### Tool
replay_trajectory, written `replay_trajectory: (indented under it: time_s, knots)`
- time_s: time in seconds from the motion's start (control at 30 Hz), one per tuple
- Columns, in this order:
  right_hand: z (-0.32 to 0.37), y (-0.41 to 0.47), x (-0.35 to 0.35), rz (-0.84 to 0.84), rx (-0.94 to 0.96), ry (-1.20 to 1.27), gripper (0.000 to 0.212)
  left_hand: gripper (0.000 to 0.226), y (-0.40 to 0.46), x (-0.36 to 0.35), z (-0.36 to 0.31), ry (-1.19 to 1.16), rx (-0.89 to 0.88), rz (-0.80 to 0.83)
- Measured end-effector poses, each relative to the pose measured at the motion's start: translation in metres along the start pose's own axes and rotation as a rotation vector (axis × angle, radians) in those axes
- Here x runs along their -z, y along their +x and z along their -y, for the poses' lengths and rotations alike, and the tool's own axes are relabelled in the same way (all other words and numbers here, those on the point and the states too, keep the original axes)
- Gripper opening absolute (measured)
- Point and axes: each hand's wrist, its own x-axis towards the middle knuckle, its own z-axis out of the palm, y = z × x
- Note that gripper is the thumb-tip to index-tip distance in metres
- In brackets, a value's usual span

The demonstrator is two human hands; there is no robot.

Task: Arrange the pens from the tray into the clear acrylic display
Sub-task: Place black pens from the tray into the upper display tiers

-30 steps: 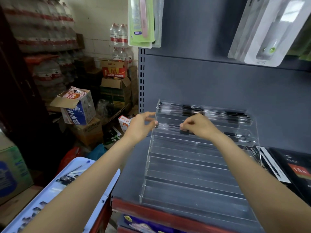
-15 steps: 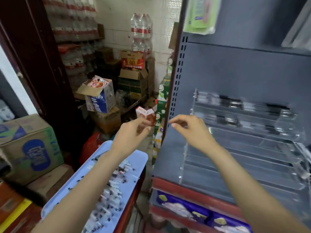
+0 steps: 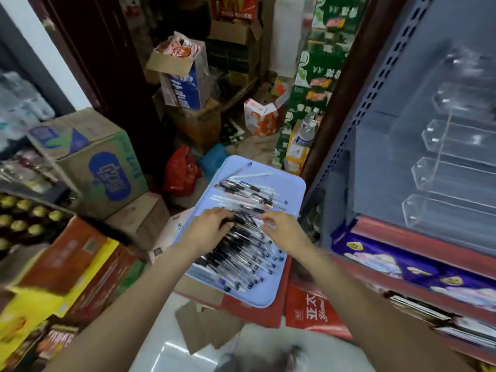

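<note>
Blue tray (image 3: 291, 189) under both hands holds most pens (image 3: 243, 253). Left hand (image 3: 208, 228) rests spread on them; right hand (image 3: 285, 230) curls, its hold unclear. Acrylic display (image 3: 440, 167), right of both, shows empty lower rows; most work remains.

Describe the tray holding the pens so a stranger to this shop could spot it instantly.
Start at the grey metal shelf unit on the right, which carries the clear acrylic display. Just left of its base, the pale blue tray rests on red cartons, under both hands. It alone is flat, rounded at the corners and strewn with pens; everything around it is cardboard boxes.
</note>
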Motion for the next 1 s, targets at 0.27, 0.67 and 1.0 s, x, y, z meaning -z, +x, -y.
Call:
replay_trajectory:
  time_s: [0.27,0.67,1.0]
  knots:
    - [0.000,0.015,-0.033,-0.022,-0.090,-0.109,0.039,0.036,0.007,-0.020,0.026,0.203,-0.097,0.004]
    - [-0.008,0.026,-0.029,-0.008,-0.143,-0.008,0.012,0.032,0.029,-0.014,0.034,0.173,0.001,-0.020]
    - [-0.008,0.028,-0.028,0.018,-0.131,-0.068,0.019,0.020,0.047,-0.005,0.037,0.242,0.038,-0.014]
